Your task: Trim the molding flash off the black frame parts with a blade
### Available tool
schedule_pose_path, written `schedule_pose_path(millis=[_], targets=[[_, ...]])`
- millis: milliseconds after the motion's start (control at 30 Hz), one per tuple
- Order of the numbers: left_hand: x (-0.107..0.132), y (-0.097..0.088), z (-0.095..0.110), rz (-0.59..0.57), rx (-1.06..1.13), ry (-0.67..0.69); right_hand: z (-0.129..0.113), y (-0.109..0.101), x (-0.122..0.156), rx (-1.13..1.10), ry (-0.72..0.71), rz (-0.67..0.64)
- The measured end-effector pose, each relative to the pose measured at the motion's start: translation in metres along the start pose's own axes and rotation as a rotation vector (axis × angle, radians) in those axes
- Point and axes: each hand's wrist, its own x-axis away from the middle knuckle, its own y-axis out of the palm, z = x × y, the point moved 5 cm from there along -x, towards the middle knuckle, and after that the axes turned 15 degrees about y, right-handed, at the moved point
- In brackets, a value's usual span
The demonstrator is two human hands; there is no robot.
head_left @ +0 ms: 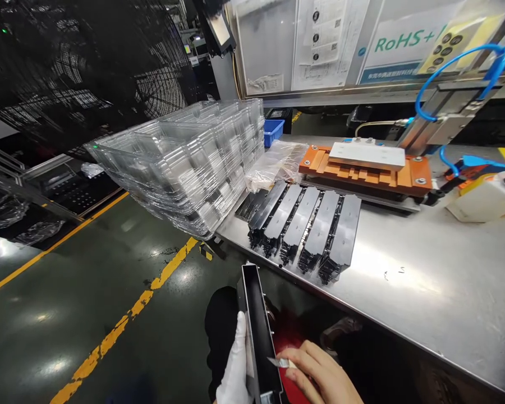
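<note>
My left hand, in a white glove, is closed round the left side of a long black plastic housing with a hollow channel. The housing is held upright-tilted in front of my lap, off the bench. In my bare right hand is a small knife, pinched between thumb and fingers. Its pointed blade lies at the right edge of the housing's channel, near the lower end; whether it touches cannot be made out. Several similar black housings lie side by side on the metal bench.
Left of the bench stands a wrapped stack of clear plastic trays. Behind the housings sits an orange fixture with a pneumatic clamp and blue hose. A white bottle is at right, a blue bin behind.
</note>
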Motion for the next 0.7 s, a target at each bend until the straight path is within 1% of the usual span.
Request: schedule_pose_path(millis=[67, 100, 167, 267, 367, 433, 500, 633, 700], targets=[[0.005, -0.010, 0.001, 0.053, -0.085, -0.011, 0.001, -0.003, -0.003, -0.004, -0.001, 0.029], [0.008, -0.012, 0.002, 0.064, -0.105, -0.017, 0.001, -0.004, -0.005, 0.001, -0.007, 0.039], [0.015, -0.010, 0.004, 0.046, -0.113, -0.030, -0.001, -0.006, -0.008, 0.021, -0.029, 0.063], [0.023, 0.000, 0.001, 0.001, -0.132, -0.071, 0.002, -0.013, -0.014, 0.052, -0.029, 0.146], [0.027, 0.015, -0.006, -0.060, -0.156, -0.137, 0.012, -0.023, -0.021, 0.079, 0.005, 0.268], [0.029, 0.024, -0.012, -0.098, -0.167, -0.176, 0.017, -0.026, -0.023, 0.089, 0.029, 0.309], [0.029, 0.031, -0.014, -0.126, -0.169, -0.198, 0.018, -0.026, -0.022, 0.076, 0.036, 0.294], [0.028, 0.038, -0.014, -0.148, -0.158, -0.226, 0.009, -0.017, -0.012, 0.073, -0.007, 0.173], [0.031, 0.039, -0.013, -0.147, -0.151, -0.251, 0.009, -0.016, -0.010, 0.090, -0.007, 0.184]])
